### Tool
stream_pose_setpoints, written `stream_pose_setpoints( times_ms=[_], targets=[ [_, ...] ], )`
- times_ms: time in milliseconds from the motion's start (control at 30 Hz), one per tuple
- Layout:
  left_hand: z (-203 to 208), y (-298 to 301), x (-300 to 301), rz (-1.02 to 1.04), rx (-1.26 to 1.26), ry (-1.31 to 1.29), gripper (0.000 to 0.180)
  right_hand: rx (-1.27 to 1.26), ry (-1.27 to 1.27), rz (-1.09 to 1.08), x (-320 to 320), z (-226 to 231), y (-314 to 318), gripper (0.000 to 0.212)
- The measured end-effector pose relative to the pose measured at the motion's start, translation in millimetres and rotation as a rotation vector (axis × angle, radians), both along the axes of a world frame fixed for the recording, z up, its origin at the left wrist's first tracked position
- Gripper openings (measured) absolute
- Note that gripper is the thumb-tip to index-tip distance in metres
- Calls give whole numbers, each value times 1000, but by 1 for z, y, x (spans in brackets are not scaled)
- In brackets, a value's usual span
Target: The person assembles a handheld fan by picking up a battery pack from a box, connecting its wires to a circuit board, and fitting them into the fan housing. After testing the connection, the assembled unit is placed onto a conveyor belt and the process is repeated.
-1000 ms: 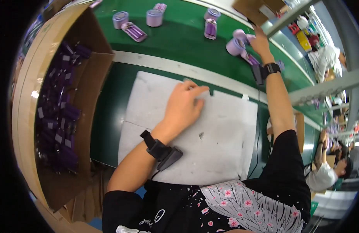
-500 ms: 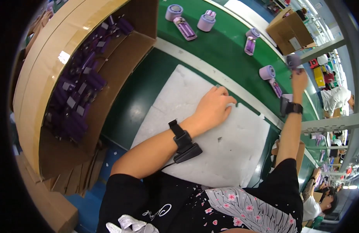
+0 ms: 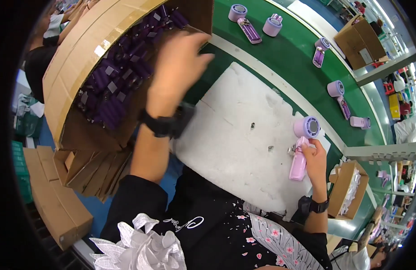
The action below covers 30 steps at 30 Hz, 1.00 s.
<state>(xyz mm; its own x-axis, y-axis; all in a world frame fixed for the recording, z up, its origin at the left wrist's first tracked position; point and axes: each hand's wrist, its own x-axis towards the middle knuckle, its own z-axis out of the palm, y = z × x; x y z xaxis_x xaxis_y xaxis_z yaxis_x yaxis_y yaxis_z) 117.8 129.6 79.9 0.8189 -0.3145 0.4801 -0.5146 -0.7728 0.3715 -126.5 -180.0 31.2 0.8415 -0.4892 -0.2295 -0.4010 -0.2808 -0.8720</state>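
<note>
My right hand (image 3: 316,162) grips a small handheld fan by its pink handle (image 3: 299,164), at the right side of a white foam sheet (image 3: 226,130). The fan's lilac round head (image 3: 306,127) points away from me, and small metal parts show beside the handle. Over the edge of a large cardboard box (image 3: 95,38) hovers my left hand (image 3: 181,63), blurred, its thumb and forefinger apart and nothing visible in it. Inside that box lie many dark purple cylinders (image 3: 111,108) with pale labels, which look like batteries.
Beyond the foam, a green conveyor belt (image 3: 298,49) carries several lilac fans with uncovered handles (image 3: 249,31). At the right stands a small cardboard box (image 3: 347,189) with white pieces inside. A metal post (image 3: 383,150) juts in there. Folded cardboard (image 3: 95,173) leans below the big box.
My right hand has come back from the belt to the foam with a fan. My left hand has left the foam and moved left to the large box. The view has shifted left.
</note>
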Motion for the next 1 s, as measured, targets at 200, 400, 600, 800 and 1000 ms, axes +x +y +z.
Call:
stream_pose_setpoints(
  times_ms=[200, 400, 600, 800, 1000],
  targets=[
    [-11, 101, 22, 372, 647, 355, 68, -61, -26, 117, 3, -14, 5, 18],
    [-25, 143, 59, 169, 348, 662, 56, -95, -167, 132, 1, -31, 6, 19],
    [9, 121, 37, -30, 99, 426, 42, 0, -177, 50, -7, -27, 6, 25],
    [47, -41, -67, -759, -136, -86, 49, 687, -420, 315, -16, -3, 22, 59],
    [8, -98, -122, -949, -106, 218, 56, 847, -493, 161, -1, -1, 32, 40]
  ],
)
